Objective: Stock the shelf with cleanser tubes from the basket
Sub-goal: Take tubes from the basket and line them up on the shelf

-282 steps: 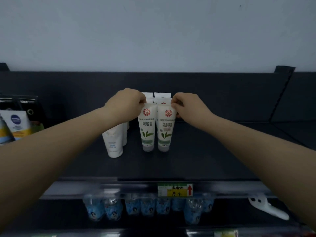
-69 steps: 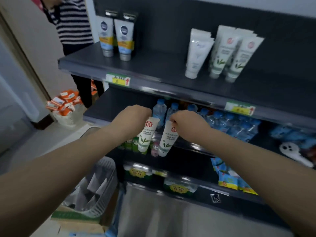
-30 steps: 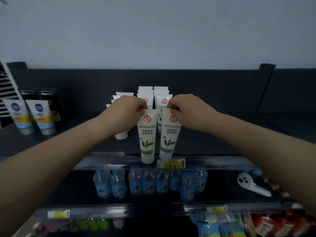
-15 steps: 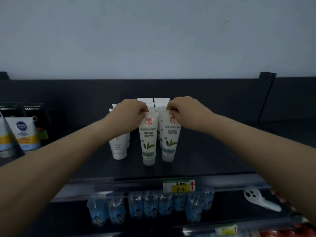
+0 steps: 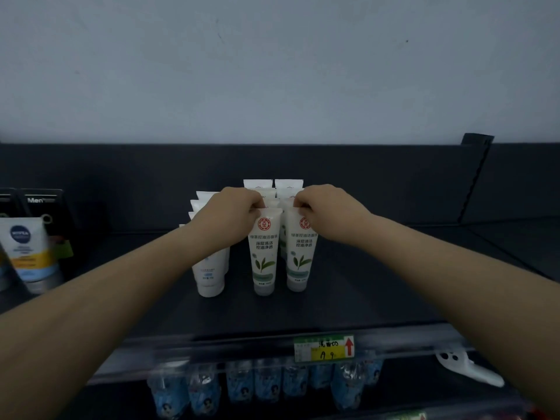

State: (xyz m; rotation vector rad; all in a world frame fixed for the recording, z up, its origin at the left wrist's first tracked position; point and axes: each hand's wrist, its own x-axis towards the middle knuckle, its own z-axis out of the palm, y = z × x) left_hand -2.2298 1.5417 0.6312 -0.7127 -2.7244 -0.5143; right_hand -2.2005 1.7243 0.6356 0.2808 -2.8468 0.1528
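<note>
Since each tube had to stand cap-down at the front of its row, the L hand (image 5: 230,216) pinched the crimped top of the L cleanser tube (image 5: 264,256), and the R hand (image 5: 327,213) that of the R cleanser tube (image 5: 301,253), fingers curled tight. Both tubes appeared seated upright on the shelf (image 5: 378,286), side by side, w/ stocked tubes (image 5: 288,184) at 12 o'clock and plain white tubes (image 5: 210,274) at 9 o'clock. Forearms reached fwd, converging, knuckles up.
</note>
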